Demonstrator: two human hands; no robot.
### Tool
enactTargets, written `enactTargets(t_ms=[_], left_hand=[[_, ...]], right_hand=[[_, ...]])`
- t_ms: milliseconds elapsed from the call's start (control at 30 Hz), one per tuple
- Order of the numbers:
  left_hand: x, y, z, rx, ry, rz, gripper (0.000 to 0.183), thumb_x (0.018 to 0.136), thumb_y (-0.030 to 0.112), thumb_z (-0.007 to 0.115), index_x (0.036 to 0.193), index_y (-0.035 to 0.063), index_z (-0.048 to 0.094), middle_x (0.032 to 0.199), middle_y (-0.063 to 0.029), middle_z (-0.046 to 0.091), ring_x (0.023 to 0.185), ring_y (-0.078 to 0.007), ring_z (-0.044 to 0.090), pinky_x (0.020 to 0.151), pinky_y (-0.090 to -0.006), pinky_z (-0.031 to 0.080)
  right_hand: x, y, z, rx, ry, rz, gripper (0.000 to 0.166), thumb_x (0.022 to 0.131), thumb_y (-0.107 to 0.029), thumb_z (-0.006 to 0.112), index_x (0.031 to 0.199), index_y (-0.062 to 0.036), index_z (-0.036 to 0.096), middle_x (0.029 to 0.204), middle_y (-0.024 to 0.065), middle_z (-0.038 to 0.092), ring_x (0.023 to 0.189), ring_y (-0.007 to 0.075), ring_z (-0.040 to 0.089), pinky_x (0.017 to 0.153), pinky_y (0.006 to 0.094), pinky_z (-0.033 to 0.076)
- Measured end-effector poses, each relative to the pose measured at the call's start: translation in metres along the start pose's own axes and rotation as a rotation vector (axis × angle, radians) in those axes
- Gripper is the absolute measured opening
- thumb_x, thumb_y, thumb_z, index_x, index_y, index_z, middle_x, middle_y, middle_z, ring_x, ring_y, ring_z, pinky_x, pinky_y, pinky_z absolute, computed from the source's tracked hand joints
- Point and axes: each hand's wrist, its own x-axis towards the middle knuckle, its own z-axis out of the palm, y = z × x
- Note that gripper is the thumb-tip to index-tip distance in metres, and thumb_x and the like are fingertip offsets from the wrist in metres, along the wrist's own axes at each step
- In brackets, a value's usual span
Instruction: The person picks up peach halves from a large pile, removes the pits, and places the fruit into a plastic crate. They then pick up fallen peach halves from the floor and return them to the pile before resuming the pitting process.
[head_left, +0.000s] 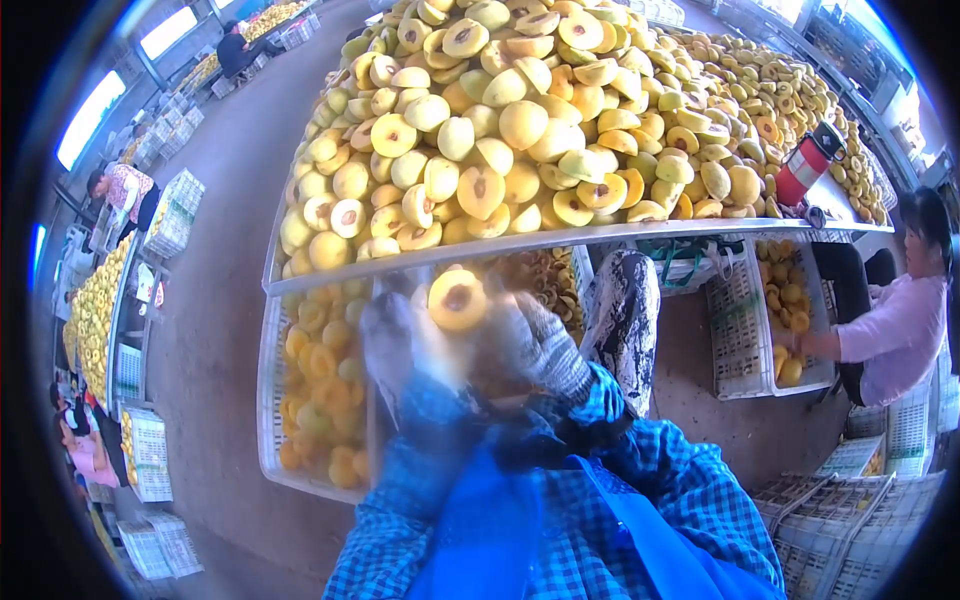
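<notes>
A halved yellow peach (457, 299), its cut face with the brown pit area turned up, is between my two gloved hands, just below the table edge. Blur covers my left hand (390, 337) at its left; whether it touches the fruit cannot be told. On the right, my right hand (529, 337) in a grey knit glove is curled near the fruit; blur hides whether it grips a tool. Behind the hands, a crate holds brown pits or scraps (559, 281). Peach halves (480, 191) are heaped on the metal-edged table (450, 253) in front of me.
A white plastic crate (266, 420) with yellow peach halves stands at my left. My knee is right of the hands. A red flask (802, 169) stands on the table at right. Near it a co-worker (900, 330) reaches into another crate (739, 337). Stacked crates (840, 532) fill the lower right.
</notes>
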Motion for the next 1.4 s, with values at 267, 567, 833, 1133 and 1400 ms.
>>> enactTargets(t_ms=[267, 567, 833, 1133, 1400], left_hand=[[-0.023, 0.009, 0.011, -0.135, -0.117, -0.175, 0.054, 0.092, 0.051, 0.040, 0.114, 0.0035, 0.049, 0.101, -0.0154, 0.060, 0.087, -0.0322, 0.060, 0.072, -0.0404, 0.052], [-0.013, -0.027, 0.001, 0.072, -0.145, 0.086, 0.028, 0.090, 0.029, 0.051, 0.107, 0.0065, 0.049, 0.102, -0.0167, 0.059, 0.093, -0.0351, 0.059, 0.078, -0.0421, 0.052], [-0.027, -0.011, 0.028, 0.068, 0.040, 0.035, 0.038, 0.096, 0.035, 0.040, 0.107, 0.0014, 0.053, 0.094, -0.0136, 0.059, 0.081, -0.0233, 0.060, 0.074, -0.0349, 0.051], [-0.033, -0.008, 0.038, 0.156, 0.081, 0.088, 0.038, 0.097, 0.033, 0.039, 0.107, 0.0000, 0.053, 0.088, -0.0135, 0.058, 0.065, -0.0195, 0.056, 0.058, -0.0270, 0.047], [-0.027, -0.009, 0.032, 0.255, -0.037, 0.049, 0.048, 0.096, 0.037, 0.032, 0.100, -0.0025, 0.058, 0.083, -0.0161, 0.063, 0.066, -0.0240, 0.061, 0.062, -0.0321, 0.052]], right_hand=[[-0.034, 0.010, 0.005, -0.377, -0.149, 0.263, 0.033, 0.083, -0.024, 0.058, 0.111, -0.0066, 0.060, 0.098, 0.0160, 0.062, 0.075, 0.0321, 0.060, 0.067, 0.0430, 0.048], [-0.024, 0.012, 0.008, -0.631, -0.375, -0.058, 0.034, 0.087, -0.015, 0.045, 0.119, -0.0053, 0.050, 0.097, 0.0235, 0.053, 0.074, 0.0371, 0.057, 0.063, 0.0483, 0.044], [-0.014, -0.017, 0.000, -0.774, -0.437, -0.128, 0.029, 0.092, -0.024, 0.041, 0.108, -0.0024, 0.053, 0.097, 0.0233, 0.054, 0.077, 0.0391, 0.056, 0.067, 0.0494, 0.043], [-0.019, -0.009, 0.000, -1.022, -0.230, -0.496, 0.033, 0.086, -0.003, 0.052, 0.118, 0.0010, 0.057, 0.077, 0.0107, 0.061, 0.049, 0.0141, 0.048, 0.042, 0.0237, 0.036], [-0.023, 0.061, 0.007, -0.782, -0.255, -0.801, 0.030, 0.086, -0.004, 0.050, 0.110, 0.0136, 0.053, 0.091, 0.0174, 0.061, 0.081, 0.0262, 0.060, 0.069, 0.0286, 0.051]])
